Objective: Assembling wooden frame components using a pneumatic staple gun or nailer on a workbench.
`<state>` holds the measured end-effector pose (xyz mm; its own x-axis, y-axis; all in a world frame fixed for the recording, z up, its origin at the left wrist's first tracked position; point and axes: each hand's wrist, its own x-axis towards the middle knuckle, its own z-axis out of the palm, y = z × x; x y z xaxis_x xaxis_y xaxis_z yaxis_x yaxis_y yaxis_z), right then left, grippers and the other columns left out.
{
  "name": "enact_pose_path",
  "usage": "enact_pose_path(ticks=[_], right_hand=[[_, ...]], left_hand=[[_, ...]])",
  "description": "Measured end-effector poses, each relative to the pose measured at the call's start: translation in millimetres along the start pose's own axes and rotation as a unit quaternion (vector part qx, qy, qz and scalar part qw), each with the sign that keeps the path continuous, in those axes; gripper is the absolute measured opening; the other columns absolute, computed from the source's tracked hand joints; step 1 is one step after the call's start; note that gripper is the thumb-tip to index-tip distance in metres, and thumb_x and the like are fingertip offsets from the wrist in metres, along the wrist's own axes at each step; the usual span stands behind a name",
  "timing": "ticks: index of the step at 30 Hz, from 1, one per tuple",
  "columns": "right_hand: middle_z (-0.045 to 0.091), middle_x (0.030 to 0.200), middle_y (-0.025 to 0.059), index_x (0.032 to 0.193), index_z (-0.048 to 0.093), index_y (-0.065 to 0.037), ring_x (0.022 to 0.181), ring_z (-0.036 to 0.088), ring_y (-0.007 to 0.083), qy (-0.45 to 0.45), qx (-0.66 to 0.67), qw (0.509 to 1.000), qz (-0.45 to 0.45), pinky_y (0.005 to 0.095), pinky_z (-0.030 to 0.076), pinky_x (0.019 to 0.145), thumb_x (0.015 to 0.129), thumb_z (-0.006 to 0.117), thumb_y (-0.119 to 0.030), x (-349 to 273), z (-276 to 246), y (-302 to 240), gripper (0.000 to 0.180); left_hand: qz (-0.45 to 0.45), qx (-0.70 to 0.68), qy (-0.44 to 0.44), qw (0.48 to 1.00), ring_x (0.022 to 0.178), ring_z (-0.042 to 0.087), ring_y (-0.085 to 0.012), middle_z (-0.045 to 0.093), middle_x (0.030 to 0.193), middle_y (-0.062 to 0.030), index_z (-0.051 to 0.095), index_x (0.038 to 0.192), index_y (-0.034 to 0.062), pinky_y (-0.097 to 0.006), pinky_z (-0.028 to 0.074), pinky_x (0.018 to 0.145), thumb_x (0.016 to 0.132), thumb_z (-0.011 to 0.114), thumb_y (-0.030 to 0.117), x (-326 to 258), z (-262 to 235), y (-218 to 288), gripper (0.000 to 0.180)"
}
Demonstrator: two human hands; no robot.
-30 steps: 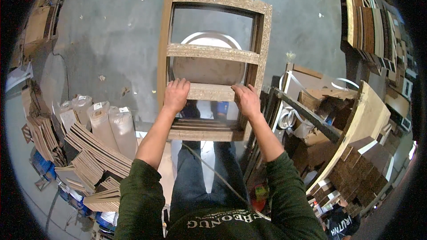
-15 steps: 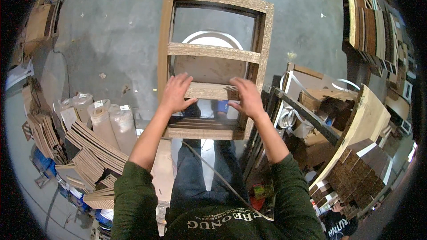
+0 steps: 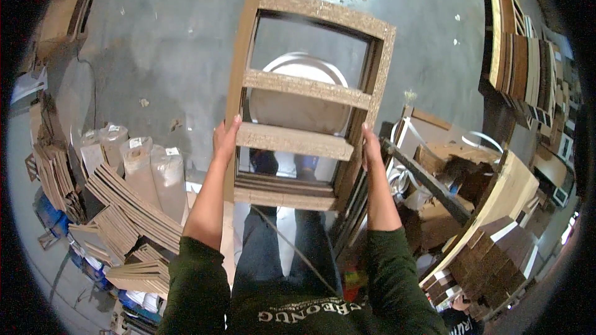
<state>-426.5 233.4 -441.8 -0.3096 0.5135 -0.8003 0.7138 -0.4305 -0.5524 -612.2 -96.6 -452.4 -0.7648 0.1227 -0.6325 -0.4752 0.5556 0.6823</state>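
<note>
In front of me is a tall wooden frame (image 3: pixel 323 9), like a box carcass of chipboard. Two bars cross it: an upper bar (image 3: pixel 305 89) and a lower bar (image 3: pixel 292 141). My left hand (image 3: pixel 225 139) presses on its left side, thumb up and the fingers partly hidden. On the opposite side, my right hand (image 3: pixel 371 147) grips the right edge at about the same height. A round stool-like disc (image 3: pixel 293 111) with a white rim shows behind the openings.
Left of me stand wrapped rolls (image 3: pixel 167 170) and stacks of cut boards (image 3: pixel 130 201). A dark metal bar (image 3: pixel 428 183), a leaning panel (image 3: pixel 496 195) and brown scrap fill the right. More boards (image 3: pixel 515 49) are stacked at far right. Another person (image 3: pixel 459 319) shows at lower right.
My hands have moved off the lower bar, outward to the frame's two sides. The frame has turned slightly clockwise and shifted a little to the right.
</note>
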Motion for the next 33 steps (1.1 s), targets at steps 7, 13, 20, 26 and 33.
enact_pose_path(ticks=[7,13,20,26,33], right_hand=[[0.048,0.132,0.0137,0.133,0.041,0.002,0.123,0.042,0.0240,-0.020,0.028,0.997,-0.072,0.0341,0.029,0.104,0.091,0.051,-0.039,31,-11,28,0.060],[0.055,0.122,0.0109,0.127,0.048,0.001,0.111,0.050,0.0205,-0.004,-0.009,0.995,-0.095,0.0324,0.036,0.097,0.091,0.052,-0.043,5,-3,1,0.058],[0.043,0.138,0.0142,0.135,0.039,0.002,0.128,0.038,0.0238,-0.046,-0.064,0.995,-0.061,0.0357,0.028,0.106,0.091,0.052,-0.042,19,-26,8,0.064],[0.039,0.138,0.0259,0.138,0.030,0.006,0.129,0.037,0.0363,0.165,-0.152,0.959,-0.175,0.0385,0.027,0.107,0.090,0.047,-0.051,35,-4,37,0.077],[0.025,0.145,0.0249,0.139,0.028,0.004,0.136,0.021,0.0370,0.215,-0.116,0.943,-0.227,0.0423,0.016,0.112,0.086,0.059,-0.037,-98,5,57,0.074]], left_hand=[[-0.029,0.006,0.010,1.000,0.106,0.057,-0.0288,0.062,0.110,-0.0193,0.058,0.114,-0.0035,-0.037,0.042,0.091,0.086,0.056,0.049,1,8,-4,0.060],[0.001,-0.018,0.020,1.000,0.106,0.057,-0.0288,0.062,0.109,-0.0185,0.057,0.117,-0.0015,-0.036,0.042,0.091,0.087,0.057,0.047,-3,7,-10,0.057],[0.030,0.019,0.043,0.998,0.106,0.058,-0.0275,0.062,0.110,-0.0169,0.056,0.118,0.0014,-0.037,0.043,0.091,0.087,0.059,0.042,-15,17,11,0.051],[0.031,0.017,0.039,0.999,0.131,0.034,-0.0330,0.036,0.141,-0.0215,0.027,0.141,0.0010,-0.037,0.027,0.107,0.088,0.056,0.043,-21,4,-12,0.074],[0.044,0.137,0.174,0.974,0.131,0.032,-0.0357,0.033,0.142,-0.0246,0.028,0.139,-0.0053,-0.039,0.024,0.109,0.091,0.053,0.034,-208,-30,-103,0.066]])
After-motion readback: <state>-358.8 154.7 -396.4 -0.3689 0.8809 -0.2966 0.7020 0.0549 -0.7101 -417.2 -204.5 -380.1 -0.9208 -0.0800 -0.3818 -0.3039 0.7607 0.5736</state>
